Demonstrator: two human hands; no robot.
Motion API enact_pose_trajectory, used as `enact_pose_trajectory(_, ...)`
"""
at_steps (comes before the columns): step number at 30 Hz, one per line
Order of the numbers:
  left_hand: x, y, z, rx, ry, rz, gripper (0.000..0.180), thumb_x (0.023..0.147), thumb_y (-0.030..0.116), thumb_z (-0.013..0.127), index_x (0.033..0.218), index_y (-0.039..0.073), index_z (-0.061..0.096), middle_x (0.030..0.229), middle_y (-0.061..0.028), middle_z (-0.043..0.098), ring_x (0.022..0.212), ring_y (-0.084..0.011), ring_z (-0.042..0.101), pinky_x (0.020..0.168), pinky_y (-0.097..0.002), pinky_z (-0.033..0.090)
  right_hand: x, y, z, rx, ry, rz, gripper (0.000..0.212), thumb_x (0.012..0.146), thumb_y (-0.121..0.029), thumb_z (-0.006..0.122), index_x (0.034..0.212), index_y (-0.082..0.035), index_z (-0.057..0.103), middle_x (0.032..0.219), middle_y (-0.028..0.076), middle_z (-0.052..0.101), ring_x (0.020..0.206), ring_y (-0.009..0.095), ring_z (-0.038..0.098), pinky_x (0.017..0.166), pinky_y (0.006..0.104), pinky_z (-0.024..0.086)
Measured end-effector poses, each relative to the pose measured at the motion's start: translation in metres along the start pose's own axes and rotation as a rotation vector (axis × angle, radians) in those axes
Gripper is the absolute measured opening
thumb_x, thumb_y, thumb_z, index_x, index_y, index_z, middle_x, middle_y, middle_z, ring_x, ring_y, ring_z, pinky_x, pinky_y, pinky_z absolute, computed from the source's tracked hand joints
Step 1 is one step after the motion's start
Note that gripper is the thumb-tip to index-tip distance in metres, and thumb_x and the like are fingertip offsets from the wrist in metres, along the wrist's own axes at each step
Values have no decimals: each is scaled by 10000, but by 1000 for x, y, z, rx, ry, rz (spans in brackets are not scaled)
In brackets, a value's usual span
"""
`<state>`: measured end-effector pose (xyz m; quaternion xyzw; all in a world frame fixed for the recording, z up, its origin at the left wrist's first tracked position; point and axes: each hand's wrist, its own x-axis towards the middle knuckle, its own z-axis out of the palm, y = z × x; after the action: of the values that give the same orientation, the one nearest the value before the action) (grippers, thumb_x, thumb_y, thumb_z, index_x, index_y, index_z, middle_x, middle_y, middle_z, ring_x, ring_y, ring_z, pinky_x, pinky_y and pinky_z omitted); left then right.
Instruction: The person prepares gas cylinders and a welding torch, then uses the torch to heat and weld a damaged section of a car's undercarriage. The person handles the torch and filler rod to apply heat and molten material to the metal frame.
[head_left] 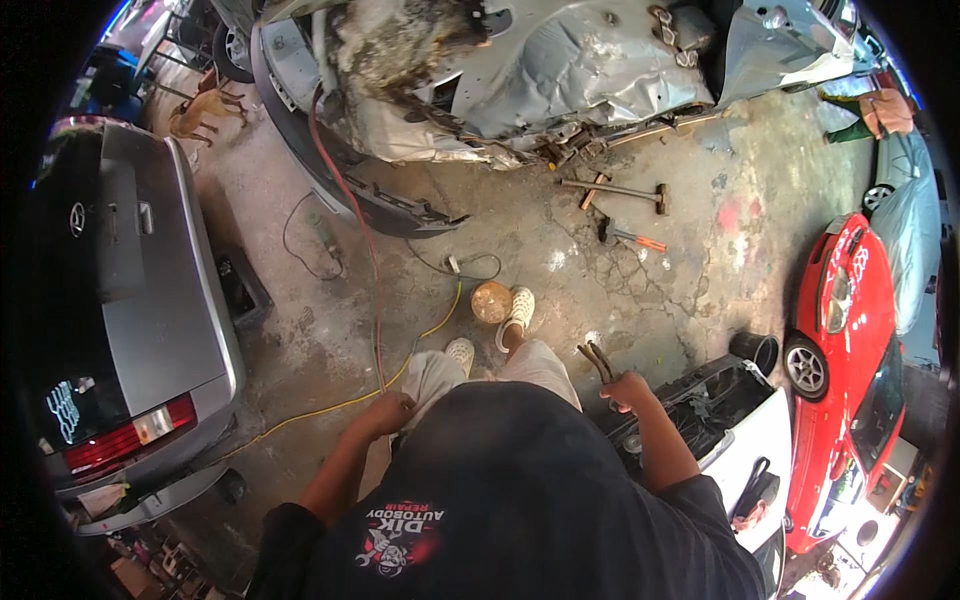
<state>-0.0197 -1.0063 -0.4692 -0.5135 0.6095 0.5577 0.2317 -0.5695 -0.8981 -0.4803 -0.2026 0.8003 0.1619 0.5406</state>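
My right hand (624, 392) is closed round a rusty brown tool with two narrow arms (598, 362), perhaps tongs or pliers; its lower part is hidden in my grip. At my left thigh hangs my left hand (392, 411), fingers curled. A red hose (350, 192) runs down to that hand; I cannot tell whether the fingers hold it or it passes behind them. Between my feet and the damaged silver car body (570, 75) lie a long-handled hammer (625, 190), a shorter wooden handle (594, 191) crossing it, and a hammer with an orange grip (635, 237).
A round brown stump-like block (491, 302) touches my shoe. A yellow cable (330, 409) crosses the floor on the left beside a grey car (165, 300). A red car (850, 330) and white car panel (745, 455) stand right. A dog (207, 108) and a person (885, 112) are farther off.
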Motion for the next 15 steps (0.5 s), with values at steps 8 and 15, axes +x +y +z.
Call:
enact_pose_trajectory(8,-21,84,-54,158,11,-8,278,967,198,695,1152,-2,751,1008,-159,755,816,-252,724,729,-400,585,74,11,-66,-103,18,-60,400,756,-308,848,921,46,757,780,175,758,657,283,771,623,405,628)
enact_pose_trajectory(15,-33,102,-81,-37,-53,-295,252,950,221,731,1116,36,774,850,-114,749,683,-210,692,680,-385,568,99,-2,-84,40,39,-74,407,756,-313,835,940,43,765,832,171,774,665,287,772,632,396,637)
